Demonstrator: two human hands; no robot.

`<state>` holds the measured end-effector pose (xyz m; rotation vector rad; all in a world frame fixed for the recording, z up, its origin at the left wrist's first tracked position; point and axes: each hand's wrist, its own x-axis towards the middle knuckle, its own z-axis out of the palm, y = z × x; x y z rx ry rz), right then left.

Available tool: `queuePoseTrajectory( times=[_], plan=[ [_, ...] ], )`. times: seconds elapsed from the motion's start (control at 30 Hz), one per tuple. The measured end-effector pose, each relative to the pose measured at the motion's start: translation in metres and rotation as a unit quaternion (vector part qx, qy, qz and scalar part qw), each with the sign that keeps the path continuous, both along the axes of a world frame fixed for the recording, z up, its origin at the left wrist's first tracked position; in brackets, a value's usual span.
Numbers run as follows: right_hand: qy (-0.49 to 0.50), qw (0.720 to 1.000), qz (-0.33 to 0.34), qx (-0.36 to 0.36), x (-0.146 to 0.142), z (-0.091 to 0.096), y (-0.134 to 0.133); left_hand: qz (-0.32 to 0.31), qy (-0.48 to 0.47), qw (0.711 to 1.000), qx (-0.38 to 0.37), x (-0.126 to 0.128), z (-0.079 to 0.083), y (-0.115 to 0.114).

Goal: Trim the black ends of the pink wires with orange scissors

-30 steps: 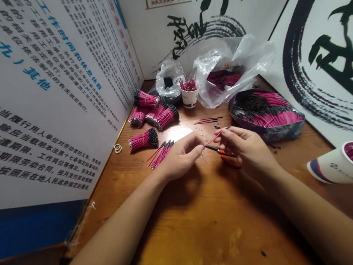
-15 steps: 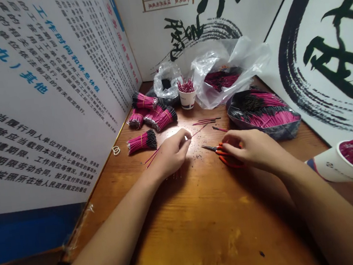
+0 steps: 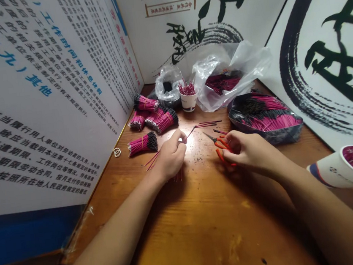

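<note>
My left hand [image 3: 171,153] is closed in a pinch on a thin magenta wire [image 3: 191,131], whose dark end points up and to the right. Other wires [image 3: 153,160] stick out from behind and under this hand; how many it holds I cannot tell. My right hand [image 3: 245,147] grips small orange-handled scissors [image 3: 221,145], their dark pointed tip aimed left toward the wire, apart from it. A few black-ended wires [image 3: 209,124] lie on the table just beyond, and another wire [image 3: 219,131] lies close to the scissors. Tiny dark scraps [image 3: 199,153] are scattered between my hands.
Banded magenta wire bundles [image 3: 142,144] lie at the left. Behind stand a paper cup [image 3: 189,104] of wires and a clear plastic bag [image 3: 205,91]. At the right are a wire-filled tray [image 3: 283,135] and a tilted paper cup [image 3: 330,171]. White rubber bands [image 3: 117,152] lie near the left panel.
My left hand has shifted slightly left with the wire. In my right hand the scissors have turned, their tip now pointing further up and away from me. The view has tilted slightly.
</note>
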<state>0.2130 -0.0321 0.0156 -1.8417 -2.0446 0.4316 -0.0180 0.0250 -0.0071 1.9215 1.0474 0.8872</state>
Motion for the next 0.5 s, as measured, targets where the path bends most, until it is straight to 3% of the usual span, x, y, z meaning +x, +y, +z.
queuePoseTrajectory(
  times=[0.07, 0.17, 0.33, 0.5],
  plan=[
    [0.082, 0.996, -0.006, 0.04, -0.004, -0.001, -0.001, -0.006, -0.001, 1.0, -0.009, 0.001, 0.003, -0.002],
    [0.132, 0.988, -0.007, 0.079, -0.01, -0.005, -0.007, -0.03, 0.001, 1.0, -0.006, 0.004, 0.006, -0.006],
    [0.188, 0.979, -0.014, 0.079, -0.006, -0.014, -0.016, -0.02, 0.029, 0.999, 0.011, 0.006, 0.002, -0.009],
    [0.189, 0.979, 0.002, 0.071, -0.009, -0.015, -0.021, -0.032, -0.057, 0.997, -0.04, 0.007, -0.005, -0.01]
  ],
)
